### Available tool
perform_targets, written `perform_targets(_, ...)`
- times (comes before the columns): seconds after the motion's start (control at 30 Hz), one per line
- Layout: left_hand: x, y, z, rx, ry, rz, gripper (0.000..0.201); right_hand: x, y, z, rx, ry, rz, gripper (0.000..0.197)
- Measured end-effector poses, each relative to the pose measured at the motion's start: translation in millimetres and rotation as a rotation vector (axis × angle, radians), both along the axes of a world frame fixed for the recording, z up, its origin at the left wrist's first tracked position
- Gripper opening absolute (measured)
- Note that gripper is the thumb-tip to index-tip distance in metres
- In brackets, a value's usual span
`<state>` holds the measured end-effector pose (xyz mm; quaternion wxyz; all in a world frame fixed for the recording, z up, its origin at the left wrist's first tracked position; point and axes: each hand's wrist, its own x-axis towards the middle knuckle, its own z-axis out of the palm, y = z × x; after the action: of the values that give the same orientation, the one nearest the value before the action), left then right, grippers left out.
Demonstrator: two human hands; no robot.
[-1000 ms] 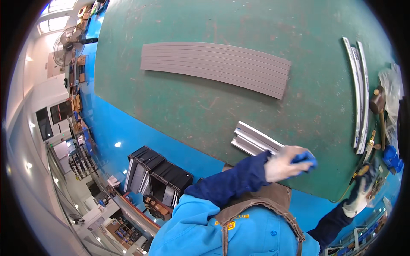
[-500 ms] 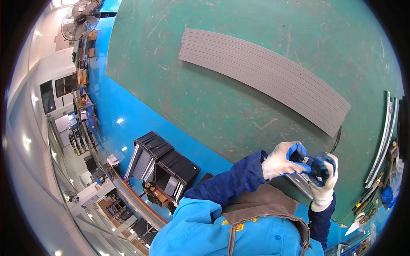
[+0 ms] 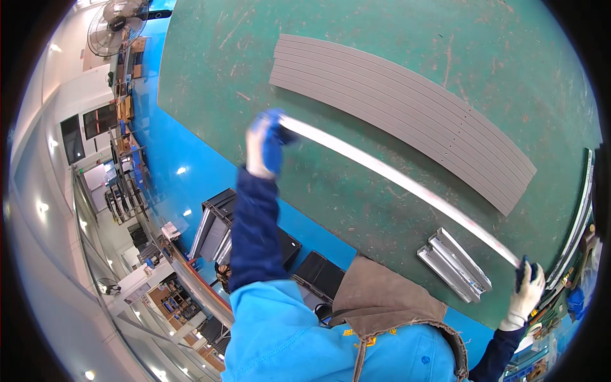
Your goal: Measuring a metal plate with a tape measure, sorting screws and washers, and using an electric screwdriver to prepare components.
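Note:
A long, narrow white strip (image 3: 394,177), apparently the drawn-out blade of a tape measure, spans the gap between my hands. My left hand (image 3: 263,145), in a white glove with blue palm, is closed at its far left end and blurred by motion; something dark shows beside its fingers. At the near right, my right hand (image 3: 527,294), gloved alike, grips the other end. Beyond the strip lies a grey grooved panel (image 3: 394,105), flat on the green table (image 3: 216,83). Short silvery metal profiles (image 3: 455,266) rest on the table between my body and the strip.
Long metal rails (image 3: 576,219) lie along the table's right side, with tools and a blue item (image 3: 576,300) near them. Black crates (image 3: 318,277) stand on the blue floor (image 3: 191,159) at the table's near left edge. A standing fan (image 3: 117,25) is at far left.
My hands were close together around a dark rounded object. They have parted, the left to the far left and the right outward, with the white strip now stretched between them. The metal profiles are uncovered.

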<state>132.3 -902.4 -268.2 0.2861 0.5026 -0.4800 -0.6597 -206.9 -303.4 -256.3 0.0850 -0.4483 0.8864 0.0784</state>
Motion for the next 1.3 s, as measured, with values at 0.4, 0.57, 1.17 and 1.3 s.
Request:
perform_targets(0.4, 3, -116, -59, -0.073, -0.285, 0.237, 0.018, -43, 48, -32, 0.097, 0.212, 0.041, 0.064)
perform_targets(0.57, 17, -128, -89, -0.089, -0.073, -0.021, 0.021, -38, 38, -19, 0.102, 0.128, -0.084, 0.062)
perform_targets(1.17, 41, -163, -80, -0.115, -0.558, 0.025, 0.042, -31, -12, -17, -0.018, 0.063, -0.099, 0.04)
perform_targets(1.3, 42, -161, -80, -0.156, -0.606, -0.038, 0.042, -32, -12, -16, -0.01, 0.074, -0.088, 0.043)
